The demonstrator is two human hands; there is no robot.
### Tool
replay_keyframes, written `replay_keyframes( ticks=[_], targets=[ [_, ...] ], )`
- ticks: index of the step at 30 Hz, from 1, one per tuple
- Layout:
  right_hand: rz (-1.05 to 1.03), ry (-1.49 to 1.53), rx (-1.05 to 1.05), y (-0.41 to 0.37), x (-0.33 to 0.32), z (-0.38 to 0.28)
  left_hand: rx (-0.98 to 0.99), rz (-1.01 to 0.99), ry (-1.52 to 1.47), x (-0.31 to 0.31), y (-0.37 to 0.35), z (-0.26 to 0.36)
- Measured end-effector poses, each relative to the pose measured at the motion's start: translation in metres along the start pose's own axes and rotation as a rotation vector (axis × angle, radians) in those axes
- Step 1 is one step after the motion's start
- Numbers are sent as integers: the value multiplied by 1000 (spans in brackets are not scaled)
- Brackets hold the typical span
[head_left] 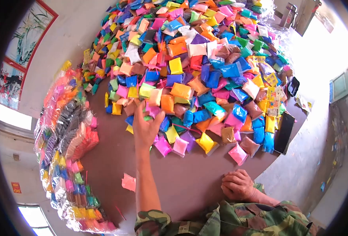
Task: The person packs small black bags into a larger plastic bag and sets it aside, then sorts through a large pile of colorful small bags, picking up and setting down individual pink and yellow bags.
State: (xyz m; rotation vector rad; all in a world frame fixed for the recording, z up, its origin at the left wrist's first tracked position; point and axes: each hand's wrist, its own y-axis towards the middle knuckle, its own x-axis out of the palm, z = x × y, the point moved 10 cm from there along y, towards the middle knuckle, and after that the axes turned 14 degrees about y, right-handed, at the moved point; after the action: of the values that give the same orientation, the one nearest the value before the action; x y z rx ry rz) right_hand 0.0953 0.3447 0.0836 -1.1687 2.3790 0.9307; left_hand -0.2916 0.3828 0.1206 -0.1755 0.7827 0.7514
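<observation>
My left hand (145, 128) reaches over the near left edge of a big heap of small coloured packets (180, 91). Its thumb and forefinger are apart, and the fingertips are at the packets. Close to them are an orange packet (167, 104) and a cream packet (155, 97); contact with either is hard to make out. My right hand (239, 185) rests near the table's front edge, fingers curled into a loose fist with nothing showing in it. Beyond that fist lies a pink packet (237, 154), apart from it.
Clear plastic bags of coloured packets (60, 157) line the table's left edge. A loose salmon-pink packet (128, 182) lies on the brown table (182, 177). A dark flat object (284, 133) and yellow printed sheets (274, 101) are at the right edge. A flask (288, 15) stands behind.
</observation>
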Motion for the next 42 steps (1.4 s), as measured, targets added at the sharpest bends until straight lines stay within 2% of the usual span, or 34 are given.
replay_keyframes(
  ticks=[4,8,13,16,17,18,20,23,24,26,27,30,31,34,36,38,41,42],
  targets=[
    [2,3,-2,0,0,1,-35,34,375,-7,-4,-20],
    [-1,5,-2,0,0,1,5,-13,410,6,15,-23],
    [1,2,4,0,0,0,-86,-86,266,34,45,-7],
    [4,5,7,-3,1,2,86,-1,-115,59,57,15],
    [4,6,8,-3,1,3,216,109,13,55,56,30],
    [6,7,9,-3,1,3,217,79,-42,58,58,40],
    [9,9,12,-2,1,2,271,187,-50,64,61,47],
    [-8,7,13,-2,3,4,356,231,97,62,62,79],
    [-8,8,11,-2,3,4,323,201,102,67,63,80],
    [-6,7,10,-2,3,4,497,143,142,80,63,107],
    [-12,7,10,-2,3,3,473,98,56,82,60,114],
    [-15,7,3,-1,1,4,552,71,95,80,60,128],
    [-8,11,2,-2,2,5,501,-79,75,78,66,128],
    [-2,23,6,-3,2,5,374,-248,32,56,92,114],
    [0,23,7,-2,2,5,276,-170,145,38,129,79],
    [0,15,5,-2,2,6,384,4,436,24,156,68],
    [-2,9,-10,-3,2,6,449,228,565,32,183,51],
    [-1,11,-8,-2,3,7,372,226,640,36,191,44]
  ],
)
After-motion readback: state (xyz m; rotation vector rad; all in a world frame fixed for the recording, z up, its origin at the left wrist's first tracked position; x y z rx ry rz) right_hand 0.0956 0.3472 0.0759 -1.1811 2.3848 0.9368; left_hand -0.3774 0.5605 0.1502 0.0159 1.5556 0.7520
